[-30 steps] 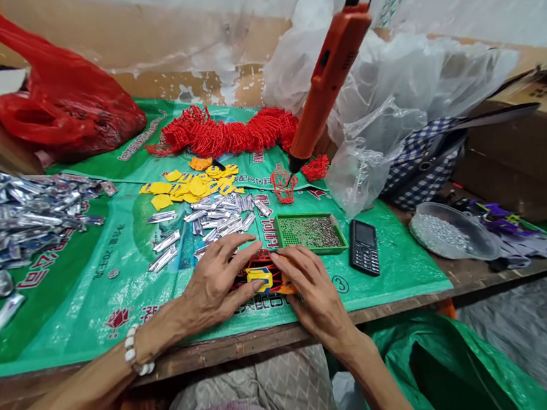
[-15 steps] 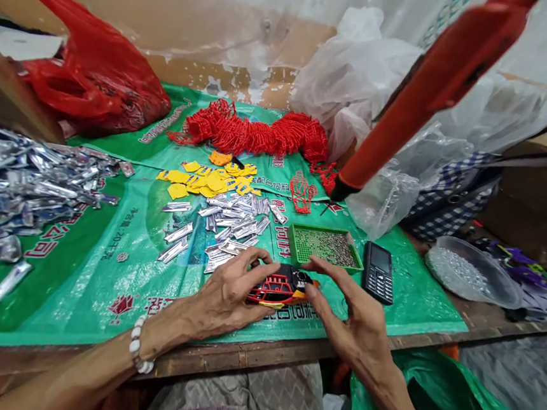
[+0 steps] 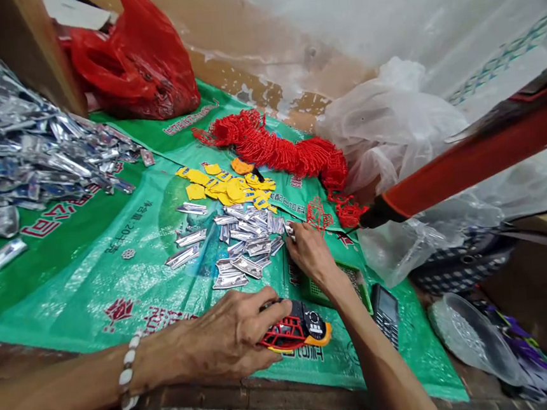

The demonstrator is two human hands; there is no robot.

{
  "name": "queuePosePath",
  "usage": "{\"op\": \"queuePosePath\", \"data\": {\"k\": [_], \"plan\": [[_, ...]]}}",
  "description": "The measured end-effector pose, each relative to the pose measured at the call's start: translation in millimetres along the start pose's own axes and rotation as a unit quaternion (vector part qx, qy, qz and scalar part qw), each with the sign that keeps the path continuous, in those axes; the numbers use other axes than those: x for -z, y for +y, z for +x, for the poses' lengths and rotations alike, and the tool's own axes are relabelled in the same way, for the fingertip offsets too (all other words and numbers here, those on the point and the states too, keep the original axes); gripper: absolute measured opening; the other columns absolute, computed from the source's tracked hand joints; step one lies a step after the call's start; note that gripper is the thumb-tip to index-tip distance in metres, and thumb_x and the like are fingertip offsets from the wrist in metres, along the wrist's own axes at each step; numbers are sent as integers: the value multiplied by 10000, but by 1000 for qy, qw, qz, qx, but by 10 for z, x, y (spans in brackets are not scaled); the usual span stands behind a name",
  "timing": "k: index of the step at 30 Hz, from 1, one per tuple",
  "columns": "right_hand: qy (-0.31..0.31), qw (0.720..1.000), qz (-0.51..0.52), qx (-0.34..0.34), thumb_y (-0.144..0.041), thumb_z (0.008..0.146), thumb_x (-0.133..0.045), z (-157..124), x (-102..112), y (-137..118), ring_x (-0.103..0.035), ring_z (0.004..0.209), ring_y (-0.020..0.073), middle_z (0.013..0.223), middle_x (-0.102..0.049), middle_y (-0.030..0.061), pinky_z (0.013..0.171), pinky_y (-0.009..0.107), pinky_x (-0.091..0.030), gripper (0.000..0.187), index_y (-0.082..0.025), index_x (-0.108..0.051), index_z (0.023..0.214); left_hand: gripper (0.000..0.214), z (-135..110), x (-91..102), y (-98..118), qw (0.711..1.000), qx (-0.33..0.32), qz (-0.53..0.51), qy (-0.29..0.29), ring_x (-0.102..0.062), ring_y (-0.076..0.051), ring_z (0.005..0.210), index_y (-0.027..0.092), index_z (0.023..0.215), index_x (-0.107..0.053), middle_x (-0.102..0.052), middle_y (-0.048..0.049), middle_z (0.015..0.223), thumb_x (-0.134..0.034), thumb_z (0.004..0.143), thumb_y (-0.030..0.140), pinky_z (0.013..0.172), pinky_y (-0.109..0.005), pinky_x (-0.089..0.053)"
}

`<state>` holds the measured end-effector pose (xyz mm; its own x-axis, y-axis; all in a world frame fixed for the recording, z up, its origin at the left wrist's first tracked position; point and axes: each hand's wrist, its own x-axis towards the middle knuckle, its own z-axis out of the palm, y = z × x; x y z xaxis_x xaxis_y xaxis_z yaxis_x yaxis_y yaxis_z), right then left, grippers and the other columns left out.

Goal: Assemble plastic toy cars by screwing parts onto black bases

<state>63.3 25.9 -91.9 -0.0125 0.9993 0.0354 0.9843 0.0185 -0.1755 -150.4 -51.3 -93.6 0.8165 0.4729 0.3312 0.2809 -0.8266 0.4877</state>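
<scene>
My left hand (image 3: 243, 329) is closed around the rear of a black, red and yellow toy car body (image 3: 289, 331), holding it on the green sheet near the front edge of the table. Red lattice trim runs along the car's side. Farther in, my right hand (image 3: 310, 249) reaches to the right end of a pile of shiny silver plastic parts (image 3: 258, 246). Its fingertips are pinched at one silver part (image 3: 289, 229), mostly hidden by the fingers. The right forearm passes over a green tray (image 3: 314, 292) of small screws.
Yellow parts (image 3: 226, 187) and a row of red lattice parts (image 3: 278, 150) lie behind. A red electric screwdriver (image 3: 471, 162) hangs at right. A keypad phone (image 3: 386, 313), a clear bowl (image 3: 474, 340), a red bag (image 3: 147, 69) and a large silver heap (image 3: 33, 143) surround the workspace.
My right hand has left the front of the toy car and moved forward to the silver parts. My left hand keeps hold of the car. The view has shifted and tilted.
</scene>
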Motion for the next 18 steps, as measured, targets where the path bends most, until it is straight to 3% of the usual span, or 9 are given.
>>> {"op": "queuePosePath", "data": {"k": [3, 8, 12, 16, 18], "plan": [[-28, 999, -24, -24, -374, 942, -625, 146, -11, 13, -644, 1068, 221, 1242, -628, 87, 899, 440, -565, 350, -177, -602, 1231, 455, 0, -41, -19, 1000, 8, -9, -8, -707, -264, 899, 131, 1188, -568, -665, -139, 1154, -784, 795, 211, 744, -364, -609], [-18, 999, 14, -42, -281, 936, -626, 136, 58, -42, -663, 1039, 230, 1146, -674, 99, 902, 443, -554, 238, -144, -650, 1130, 419, -4, -91, -53, 999, 7, -34, 13, -700, -249, 934, 138, 1188, -561, -656, -139, 1148, -756, 847, 284, 768, -331, -592], [24, 990, 141, -12, -114, 886, -563, -112, 192, -106, -692, 993, 228, 1052, -730, 120, 917, 398, -535, 261, -130, -670, 1124, 441, 7, -97, -83, 997, 3, -73, 26, -700, -255, 953, 124, 1238, -536, -669, -134, 1125, -727, 877, 290, 804, -339, -577], [25, 958, 287, 11, -291, 890, -605, -479, 452, -73, -716, 844, 185, 964, -760, 78, 747, 317, -585, 252, -156, -694, 1083, 470, 26, -159, -136, 989, 33, -145, 21, -704, -236, 893, 152, 1272, -485, -686, -95, 1063, -690, 887, 325, 758, -312, -554], [-22, 928, 372, 11, -374, 856, -670, -663, 581, -45, -718, 754, 182, 875, -769, 65, 665, 300, -585, 256, -166, -738, 988, 533, 31, -190, -158, 984, 57, -168, 13, -698, -230, 828, 165, 1312, -430, -685, -80, 1023, -676, 879, 354, 694, -302, -536]]}}
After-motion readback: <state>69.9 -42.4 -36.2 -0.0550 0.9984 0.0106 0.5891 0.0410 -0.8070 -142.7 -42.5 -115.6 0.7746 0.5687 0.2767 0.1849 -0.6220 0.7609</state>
